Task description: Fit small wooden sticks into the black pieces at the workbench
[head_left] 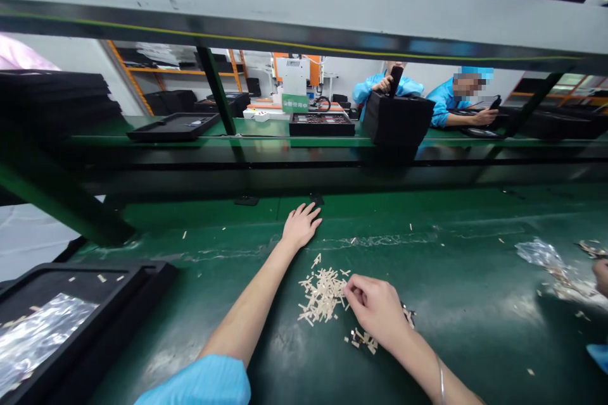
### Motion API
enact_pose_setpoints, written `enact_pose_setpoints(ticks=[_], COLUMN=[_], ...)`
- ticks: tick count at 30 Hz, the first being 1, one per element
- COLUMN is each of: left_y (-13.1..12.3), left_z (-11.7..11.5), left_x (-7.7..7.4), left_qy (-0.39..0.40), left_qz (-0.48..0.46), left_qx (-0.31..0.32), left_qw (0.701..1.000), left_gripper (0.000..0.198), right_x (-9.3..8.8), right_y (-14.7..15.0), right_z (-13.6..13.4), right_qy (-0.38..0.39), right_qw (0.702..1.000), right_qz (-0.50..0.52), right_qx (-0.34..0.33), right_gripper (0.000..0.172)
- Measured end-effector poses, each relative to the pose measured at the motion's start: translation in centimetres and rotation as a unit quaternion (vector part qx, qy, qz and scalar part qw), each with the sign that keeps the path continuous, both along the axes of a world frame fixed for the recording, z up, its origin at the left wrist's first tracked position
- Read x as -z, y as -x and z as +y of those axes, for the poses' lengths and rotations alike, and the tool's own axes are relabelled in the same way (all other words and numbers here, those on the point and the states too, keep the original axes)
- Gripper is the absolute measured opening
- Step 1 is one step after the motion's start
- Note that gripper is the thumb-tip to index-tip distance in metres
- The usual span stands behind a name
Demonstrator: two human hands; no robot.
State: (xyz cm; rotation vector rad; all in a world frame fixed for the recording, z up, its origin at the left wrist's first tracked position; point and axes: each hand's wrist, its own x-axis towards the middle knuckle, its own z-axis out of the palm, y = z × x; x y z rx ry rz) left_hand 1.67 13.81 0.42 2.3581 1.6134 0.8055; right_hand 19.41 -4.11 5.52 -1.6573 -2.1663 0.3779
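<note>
My left hand (300, 226) lies stretched forward on the green tabletop, palm down with fingers apart. Its fingertips are close to a small flat black piece (315, 199) near the back edge; whether they touch it I cannot tell. Between my arms sits a loose pile of small cream-coloured strips (323, 294). At the pile's right edge, my right hand (377, 310) has its thumb and fingers closed together; anything between them is hidden. Partly beneath this hand is a smaller heap of dark and cream bits (363, 340).
A black tray (142, 294) holding a clear plastic bag (45, 335) stands at left. Another person's hand (601, 275) is at the right edge, near a plastic bag (539, 253). A grey shelf beam (304, 6) crosses above. Two people in blue sit across the line.
</note>
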Motion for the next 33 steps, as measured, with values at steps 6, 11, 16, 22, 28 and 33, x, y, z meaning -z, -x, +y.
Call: enact_pose_setpoints(ticks=[6,11,16,22,28,33], left_y=[-0.1,0.1,1.6,2.5,1.2,0.7], left_z=[-0.1,-1.4,-5.5,-11.0,-13.0,-13.9], left_x=[0.2,-0.7,-2.1,-3.2,-3.2,-3.2], left_qy=[-0.012,-0.013,0.039,0.148,0.053,0.018], left_qz=[0.012,0.002,-0.033,-0.242,-0.25,-0.077], left_qx=[-0.054,0.009,0.139,0.255,0.191,0.288], left_qw=[0.998,1.0,0.989,0.925,0.948,0.954], left_gripper=[0.044,0.045,0.043,0.036,0.027,0.038], right_x=[-1.4,-2.8,-3.3,-3.1,-2.9,-2.6], right_y=[-2.1,-3.4,-2.0,-1.2,-1.6,-1.6], right_z=[0.4,-0.1,-1.1,-1.1,-0.7,-0.7], right_qy=[0.044,0.086,0.125,0.137,0.135,0.137], right_qw=[0.995,0.98,0.952,0.941,0.937,0.934], right_qz=[-0.091,-0.176,-0.278,-0.308,-0.321,-0.328], right_qx=[-0.016,-0.036,-0.044,-0.037,-0.03,-0.018], right_gripper=[0.02,0.018,0.019,0.024,0.024,0.02])
